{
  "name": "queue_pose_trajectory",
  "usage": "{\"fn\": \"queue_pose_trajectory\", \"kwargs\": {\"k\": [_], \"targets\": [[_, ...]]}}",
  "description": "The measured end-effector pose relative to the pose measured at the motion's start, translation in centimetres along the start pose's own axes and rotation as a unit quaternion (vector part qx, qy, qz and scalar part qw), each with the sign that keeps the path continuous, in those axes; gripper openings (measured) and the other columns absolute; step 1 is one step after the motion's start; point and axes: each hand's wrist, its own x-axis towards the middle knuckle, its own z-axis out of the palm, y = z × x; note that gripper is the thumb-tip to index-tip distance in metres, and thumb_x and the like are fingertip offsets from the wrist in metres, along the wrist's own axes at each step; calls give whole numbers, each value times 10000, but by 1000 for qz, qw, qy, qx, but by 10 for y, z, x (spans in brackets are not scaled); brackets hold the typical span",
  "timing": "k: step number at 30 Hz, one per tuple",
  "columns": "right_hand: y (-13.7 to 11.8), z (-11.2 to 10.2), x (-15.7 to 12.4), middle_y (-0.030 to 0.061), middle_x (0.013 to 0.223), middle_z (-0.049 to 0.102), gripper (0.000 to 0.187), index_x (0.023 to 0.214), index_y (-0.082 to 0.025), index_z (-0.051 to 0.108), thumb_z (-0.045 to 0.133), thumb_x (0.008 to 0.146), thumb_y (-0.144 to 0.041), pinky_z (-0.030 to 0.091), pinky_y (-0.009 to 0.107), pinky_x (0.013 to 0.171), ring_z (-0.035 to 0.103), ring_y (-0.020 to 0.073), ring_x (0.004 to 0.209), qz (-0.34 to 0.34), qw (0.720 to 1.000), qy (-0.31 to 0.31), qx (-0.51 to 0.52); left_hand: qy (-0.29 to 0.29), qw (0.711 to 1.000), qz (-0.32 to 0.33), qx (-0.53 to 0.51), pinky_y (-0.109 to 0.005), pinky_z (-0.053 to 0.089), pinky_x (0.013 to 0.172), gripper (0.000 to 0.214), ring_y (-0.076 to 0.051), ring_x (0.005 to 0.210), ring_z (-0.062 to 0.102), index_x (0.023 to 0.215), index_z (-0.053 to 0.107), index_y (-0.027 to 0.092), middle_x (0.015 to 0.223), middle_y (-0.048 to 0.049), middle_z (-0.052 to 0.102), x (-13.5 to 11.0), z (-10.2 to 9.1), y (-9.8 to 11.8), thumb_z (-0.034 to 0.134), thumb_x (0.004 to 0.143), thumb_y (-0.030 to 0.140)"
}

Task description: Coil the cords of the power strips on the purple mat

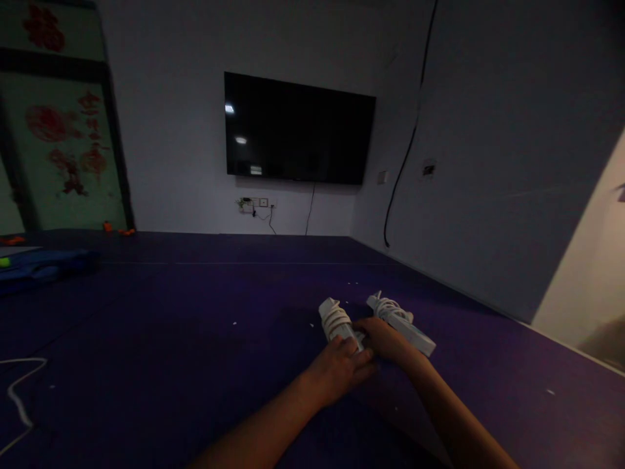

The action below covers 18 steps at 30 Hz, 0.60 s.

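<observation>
Two white power strips, each with its white cord wound round it, lie side by side on the dark purple surface. My left hand (342, 371) is closed over the near end of the left power strip (336, 319), covering that part of it. Against the same strip's right side, my right hand (383, 339) has its fingers bent inward, and their tips are partly hidden. The right power strip (413, 333) rests just beyond my right hand, its coiled cord (390, 309) towards the far end.
A loose white cable (19, 404) lies at the left edge. Further back are a blue cloth item (49, 264) and small orange things (107, 227). A television (297, 130) hangs on the far wall, and a black cable (403, 172) runs down the right wall. White scraps dot the surface.
</observation>
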Motion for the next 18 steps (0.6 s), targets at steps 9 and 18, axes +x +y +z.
{"fn": "queue_pose_trajectory", "kwargs": {"k": [9, 18], "targets": [[5, -1, 2, 104, 999, 696, 385, 978, -167, 689, 498, 650, -103, 425, 279, 801, 627, 234, 937, 45, 999, 10, 5, -14, 999, -26, -37, -425, 333, 954, 380, -233, 1085, 442, 1296, 422, 283, 1395, -19, 410, -4, -9, 0, 379, 920, 255], [-11, 5, 6, 109, 861, 704, 511, 897, -151, 681, 270, 902, -454, 457, 305, 730, 649, 228, 803, 52, 987, 62, 136, 3, 988, -32, -151, -327, 425, 849, 312, -189, 937, 522, 1180, 483, 146, 1240, -103, 519, -3, -22, -5, 388, 890, 212]]}}
